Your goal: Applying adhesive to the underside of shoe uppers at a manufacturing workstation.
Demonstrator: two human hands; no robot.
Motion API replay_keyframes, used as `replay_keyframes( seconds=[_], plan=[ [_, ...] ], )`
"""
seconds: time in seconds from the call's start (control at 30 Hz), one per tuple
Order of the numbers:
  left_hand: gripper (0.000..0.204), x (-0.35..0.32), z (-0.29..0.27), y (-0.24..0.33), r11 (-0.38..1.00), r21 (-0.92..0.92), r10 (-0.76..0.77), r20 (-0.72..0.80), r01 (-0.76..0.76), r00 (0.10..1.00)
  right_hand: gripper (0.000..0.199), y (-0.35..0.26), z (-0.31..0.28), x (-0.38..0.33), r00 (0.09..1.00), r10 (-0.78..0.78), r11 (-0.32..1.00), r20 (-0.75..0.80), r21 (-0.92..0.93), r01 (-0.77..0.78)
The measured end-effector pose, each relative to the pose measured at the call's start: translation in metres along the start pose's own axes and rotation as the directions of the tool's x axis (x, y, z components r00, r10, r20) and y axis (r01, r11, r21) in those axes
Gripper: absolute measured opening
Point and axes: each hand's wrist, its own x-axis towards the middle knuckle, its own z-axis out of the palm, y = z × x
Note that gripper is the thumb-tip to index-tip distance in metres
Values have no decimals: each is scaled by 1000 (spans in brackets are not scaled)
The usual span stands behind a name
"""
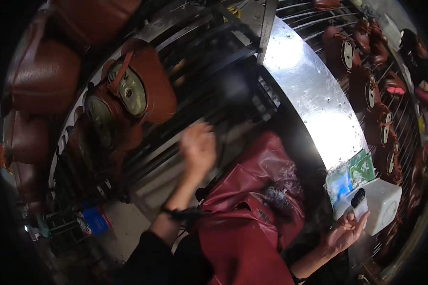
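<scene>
My right hand [343, 233] is closed round the pale handle of a brush [359, 197] with dark bristles pointing up. It is beside a white plastic container [386, 202], at the near end of a shiny metal shelf [314, 90]. My left hand [198, 147] is raised over the dark gap near the middle, smeared by motion, and nothing is visible in it. To its upper left is a brown leather shoe upper on a last [150, 88], with another brown upper [99, 116] next to it. A dark red apron [245, 223] covers my lap.
Several brown leather uppers [370, 90] sit on a wire rack [354, 85] at the right. Large brown leather pieces [43, 76] fill the far left. A green-and-blue packet [354, 175] lies on the metal shelf's near end. A blue packet [95, 221] is low at the left.
</scene>
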Motion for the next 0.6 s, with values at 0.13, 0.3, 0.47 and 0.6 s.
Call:
replay_keyframes(
  seconds=[0.13,0.3,0.47,0.6],
  plan=[
    [34,-88,-173,-159,659,683,-369,-70,315,927,32,18,-6,-15,1000,9,995,15,95,-10],
    [35,-182,-76,-189,938,347,-95,195,22,976,26,18,13,-32,998,-26,1000,-55,10,26],
    [36,-191,-62,-244,963,45,239,327,-267,914,24,19,-18,-36,951,-229,972,-206,11,236],
    [38,-134,-100,-286,901,-58,422,351,-431,836,23,23,-49,-27,849,-458,886,-262,-213,412]
  ],
)
